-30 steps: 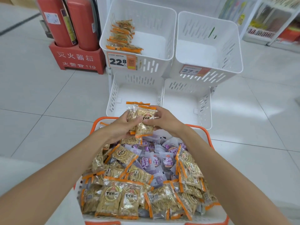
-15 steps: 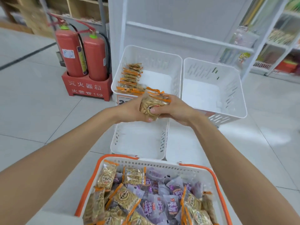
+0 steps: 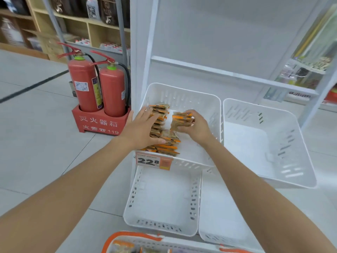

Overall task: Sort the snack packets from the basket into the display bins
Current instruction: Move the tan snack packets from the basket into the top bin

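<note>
Placement step: your right hand grips a packet stack inside the far-left bin, your left hand, fingers straight, steadies the stored row; next, seat the stack beside it and release.

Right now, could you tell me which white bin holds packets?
The upper left bin, with the 22.8 price tag: orange-edged packets are stacked along its left side. The upper right bin, lower left bin and lower right bin show none.
</note>
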### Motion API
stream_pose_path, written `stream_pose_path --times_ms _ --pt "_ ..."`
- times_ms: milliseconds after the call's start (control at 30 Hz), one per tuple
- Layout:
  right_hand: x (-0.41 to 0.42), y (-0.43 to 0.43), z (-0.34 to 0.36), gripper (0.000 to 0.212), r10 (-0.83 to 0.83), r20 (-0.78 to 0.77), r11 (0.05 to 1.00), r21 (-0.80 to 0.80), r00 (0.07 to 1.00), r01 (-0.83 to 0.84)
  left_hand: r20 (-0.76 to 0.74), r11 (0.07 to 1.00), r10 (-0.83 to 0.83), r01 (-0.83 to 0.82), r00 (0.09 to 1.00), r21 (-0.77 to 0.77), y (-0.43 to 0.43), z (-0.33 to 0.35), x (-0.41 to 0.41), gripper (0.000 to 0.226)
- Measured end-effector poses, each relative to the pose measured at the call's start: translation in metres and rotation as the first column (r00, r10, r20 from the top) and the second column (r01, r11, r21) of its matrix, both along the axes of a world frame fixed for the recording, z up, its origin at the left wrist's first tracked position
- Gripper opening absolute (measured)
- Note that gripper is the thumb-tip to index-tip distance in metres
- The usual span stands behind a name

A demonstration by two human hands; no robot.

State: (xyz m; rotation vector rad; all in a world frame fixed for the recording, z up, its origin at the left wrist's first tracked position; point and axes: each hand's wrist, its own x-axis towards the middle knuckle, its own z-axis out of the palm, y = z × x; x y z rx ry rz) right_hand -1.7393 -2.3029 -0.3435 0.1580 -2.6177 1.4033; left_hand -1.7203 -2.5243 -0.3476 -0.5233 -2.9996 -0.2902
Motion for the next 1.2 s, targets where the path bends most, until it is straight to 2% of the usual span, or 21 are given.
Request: stream_pose_path --times_ms 67,133,200,300,367,533,633,733,833,900,1033,1200 --pt "-0.007 -0.008 -0.009 0.057 0.109 0.113 0.993 0.022 0.988 -0.112 -0.078 0.999 -0.002 -0.002 0.997 -0.048 0.000 -0.007 -0.003 0.103" --pt "-0.011 -0.007 -0.010 0.072 0.229 0.305 0.973 -0.079 0.925 -0.215 -0.132 0.998 -0.001 -0.006 0.991 -0.057 -0.001 -0.011 -0.004 0.105" --pt "-0.018 0.001 -0.013 0.081 0.265 0.382 0.963 -0.151 0.885 -0.223 -0.152 1.000 -0.006 0.002 0.988 -0.026 -0.002 -0.013 -0.005 0.108" --pt "-0.024 -0.001 -0.019 0.080 0.244 0.323 0.970 -0.082 0.914 -0.230 -0.179 1.000 -0.013 0.012 0.984 -0.009 -0.003 -0.017 -0.007 0.113" --pt "-0.027 -0.007 -0.024 0.077 0.257 0.284 0.966 -0.094 0.924 -0.240 -0.195 1.000 -0.014 0.012 0.981 -0.011 -0.003 -0.019 -0.009 0.117" --pt "-0.029 -0.001 -0.016 0.074 0.279 0.361 0.960 -0.071 0.890 -0.273 -0.214 1.000 -0.022 0.020 0.977 -0.012 -0.003 -0.020 -0.010 0.117" --pt "-0.027 -0.002 -0.018 0.080 0.264 0.354 0.960 -0.008 0.897 -0.280 -0.219 1.000 -0.024 0.025 0.975 0.001 -0.003 -0.020 -0.009 0.115" --pt "-0.022 -0.006 -0.020 0.087 0.255 0.357 0.963 -0.011 0.899 -0.268 -0.184 0.998 -0.018 0.028 0.983 0.055 -0.003 -0.018 -0.008 0.107" --pt "-0.011 -0.003 -0.017 0.098 0.204 0.315 0.977 -0.006 0.927 -0.213 -0.138 0.982 0.022 0.004 0.990 0.187 -0.002 -0.013 -0.003 0.086" --pt "0.001 -0.001 -0.014 0.095 0.149 0.259 0.988 0.008 0.954 -0.156 -0.144 0.956 0.068 -0.023 0.987 0.291 0.002 -0.008 0.005 0.072" --pt "0.043 -0.002 -0.004 0.070 0.037 0.048 0.998 0.055 0.998 -0.039 -0.220 0.918 0.034 0.056 0.975 0.392 0.021 0.008 0.039 0.053" --pt "0.128 -0.008 -0.006 0.041 -0.032 -0.189 0.997 0.064 0.982 0.045 -0.156 0.854 0.001 0.081 0.988 0.515 0.034 -0.001 0.108 0.037"
